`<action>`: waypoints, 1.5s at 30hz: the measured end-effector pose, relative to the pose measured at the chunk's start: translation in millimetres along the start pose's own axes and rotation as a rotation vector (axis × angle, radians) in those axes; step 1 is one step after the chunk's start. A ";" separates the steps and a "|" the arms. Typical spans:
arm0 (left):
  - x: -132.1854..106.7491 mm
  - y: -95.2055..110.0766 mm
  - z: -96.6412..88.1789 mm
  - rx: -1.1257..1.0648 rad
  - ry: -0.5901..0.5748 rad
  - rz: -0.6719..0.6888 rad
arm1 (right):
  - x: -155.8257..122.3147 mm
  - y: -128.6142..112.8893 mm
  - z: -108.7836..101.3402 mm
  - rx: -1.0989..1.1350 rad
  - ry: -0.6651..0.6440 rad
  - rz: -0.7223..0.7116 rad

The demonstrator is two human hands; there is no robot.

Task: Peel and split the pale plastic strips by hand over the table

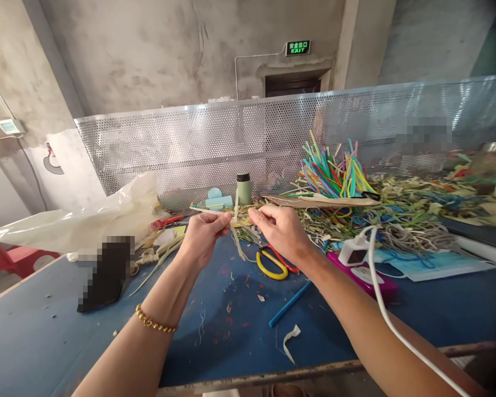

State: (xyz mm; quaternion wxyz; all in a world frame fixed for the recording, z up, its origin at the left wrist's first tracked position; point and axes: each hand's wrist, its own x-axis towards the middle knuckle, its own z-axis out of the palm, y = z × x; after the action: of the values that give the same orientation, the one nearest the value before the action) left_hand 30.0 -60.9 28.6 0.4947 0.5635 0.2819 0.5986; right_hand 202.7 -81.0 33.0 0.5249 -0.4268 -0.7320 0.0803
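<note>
Both my hands are raised over the blue table [231, 331]. My left hand [204, 234] pinches the end of a thin pale strip [236, 220] that crosses in front of it. My right hand [279, 229] pinches the same strip from the other side, fingertips almost touching the left ones. A loose end of the strip hangs down between the hands. Scissors [275, 260] with yellow and red handles lie on the table just below my right hand. A gold bracelet [155, 322] circles my left wrist.
A heap of coloured plastic strips [339, 176] and pale offcuts [400, 215] fills the right back. A green bottle [243, 188], a white charger [353, 253] with cable on a pink box, a blue stick [289, 303], a plastic bag [107, 215] and a perforated metal screen [273, 138] are around.
</note>
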 end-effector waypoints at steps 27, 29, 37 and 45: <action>-5.2 1.8 1.7 0.120 -0.160 -0.136 | -1.0 2.5 7.1 0.370 -0.216 0.098; -4.9 2.5 1.5 0.036 -0.185 -0.184 | -0.7 3.1 6.9 0.350 -0.195 0.071; -3.3 4.4 1.2 -0.065 -0.189 -0.217 | -0.8 -0.7 3.2 0.251 -0.155 0.061; -3.7 2.0 2.0 -0.123 -0.223 -0.220 | -1.7 -3.0 6.5 0.385 -0.161 0.082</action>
State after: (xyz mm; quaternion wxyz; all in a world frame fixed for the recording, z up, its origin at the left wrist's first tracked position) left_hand 30.9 -65.4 29.3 0.6191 0.5608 0.2481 0.4906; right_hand 195.8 -81.9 30.6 0.5327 -0.3402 -0.7250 0.2738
